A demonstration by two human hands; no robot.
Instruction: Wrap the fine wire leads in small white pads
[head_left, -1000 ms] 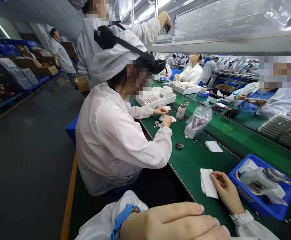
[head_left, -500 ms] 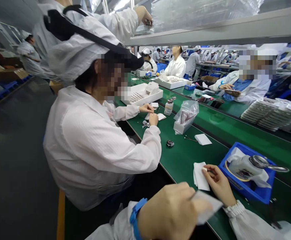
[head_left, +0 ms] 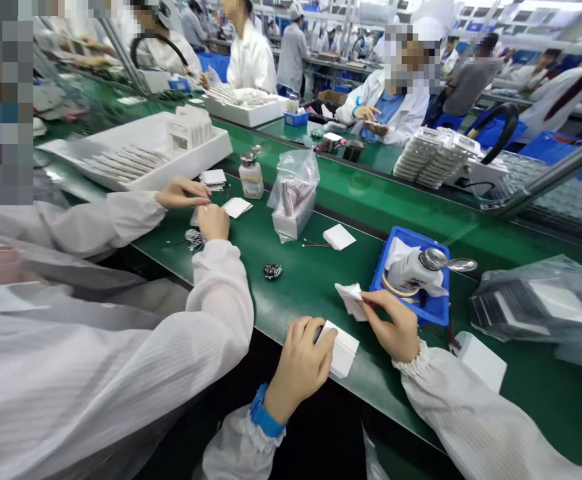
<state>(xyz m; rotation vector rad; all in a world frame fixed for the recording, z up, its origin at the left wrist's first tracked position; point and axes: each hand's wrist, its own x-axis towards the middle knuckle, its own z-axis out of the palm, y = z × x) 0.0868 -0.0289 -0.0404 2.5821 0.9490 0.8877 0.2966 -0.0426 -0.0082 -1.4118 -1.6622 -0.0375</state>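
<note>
My left hand (head_left: 303, 357), with a blue band at the wrist, grips a flat white rectangular piece (head_left: 343, 350) by its left side, low over the green bench's front edge. Something dark shows at that side, partly hidden by my fingers. To the right and a little farther back, my right hand (head_left: 393, 323) pinches a crumpled white wipe (head_left: 351, 300) between thumb and fingers. Just behind that hand stands a blue tray (head_left: 438, 313), which holds a white pump bottle (head_left: 411, 270), a yellow ring and white wipes.
A co-worker's hands (head_left: 211, 213) work at the left. On the green bench (head_left: 301, 293) lie a dark crumpled ball (head_left: 272, 271), a white piece with wires (head_left: 339, 237), a bagged box (head_left: 293, 213) and a glass bottle (head_left: 251, 179). Bagged flat pieces (head_left: 531, 307) lie at the right.
My view has swung right. My left hand has brought the flat piece down to the bench edge. My right hand has lifted the white wipe, which lay flat on the bench before.
</note>
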